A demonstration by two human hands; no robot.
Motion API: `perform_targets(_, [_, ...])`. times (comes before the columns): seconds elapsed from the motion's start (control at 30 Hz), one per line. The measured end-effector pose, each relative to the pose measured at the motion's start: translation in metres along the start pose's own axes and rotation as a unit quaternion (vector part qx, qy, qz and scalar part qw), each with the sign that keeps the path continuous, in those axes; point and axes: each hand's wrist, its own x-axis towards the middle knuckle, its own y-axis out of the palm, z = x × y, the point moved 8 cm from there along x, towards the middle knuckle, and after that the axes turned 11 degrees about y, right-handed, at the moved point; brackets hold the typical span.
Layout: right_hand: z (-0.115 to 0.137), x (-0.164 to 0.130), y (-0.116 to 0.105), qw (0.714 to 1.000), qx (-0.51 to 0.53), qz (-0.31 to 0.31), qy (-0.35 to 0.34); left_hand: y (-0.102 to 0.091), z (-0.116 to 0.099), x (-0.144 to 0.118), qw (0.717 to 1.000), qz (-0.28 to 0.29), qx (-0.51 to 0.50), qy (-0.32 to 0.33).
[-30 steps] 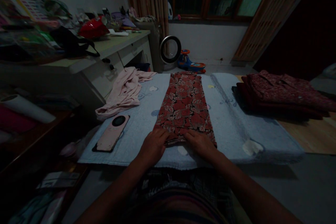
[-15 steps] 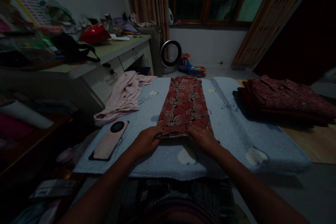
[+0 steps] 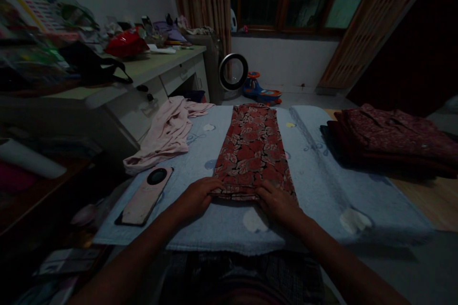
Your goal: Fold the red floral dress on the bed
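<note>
Two hands at the near end of a folded red floral cloth. The cloth lies as a long narrow strip down the middle of a pale blue blanket, running from near the blanket's front edge to its far edge.

Left hand: palm down on the blanket, fingers curled onto the cloth's near-left corner, tips touching the hem. Whether they pinch the fabric or only press on it cannot be told; light is poor.

Right hand: palm down, fingers lying on the cloth's near-right corner, over the hem. Grip likewise not resolved. Hands apart, with the middle of the hem bare between them. The hem looks slightly raised and layered along the near edge.

Surroundings: pink phone face down near the blanket's front-left corner, well apart from the left hand. Crumpled pink garment along the blanket's left edge, farther back. Stack of dark red folded clothes at the blanket's right edge. Cluttered desk beyond the left edge; round fan and a toy car on the floor past the far edge.
</note>
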Motion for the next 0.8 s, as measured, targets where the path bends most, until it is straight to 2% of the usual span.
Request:
perform_targets(0.1, [-0.001,-0.001,0.004,1.000,-0.003,-0.009,0.009,0.001,-0.005,0.002,1.000,-0.015,0.014,0.006])
perform_targets(0.27, [-0.001,0.004,-0.002,1.000,-0.012,-0.019,0.016,0.004,-0.023,0.012,0.998,-0.001,0.030,0.063])
perform_targets(0.37, [-0.002,0.008,-0.005,0.999,-0.022,-0.033,0.018,0.008,-0.021,0.016,0.998,-0.005,0.039,0.055])
perform_targets(0.57, [-0.002,0.008,-0.009,0.997,-0.023,-0.072,-0.013,0.011,-0.023,0.021,0.998,-0.013,0.046,0.038])
perform_targets(0.8, [0.012,-0.013,0.000,0.997,-0.005,-0.045,-0.064,0.009,-0.047,0.013,0.992,0.012,0.067,0.106])
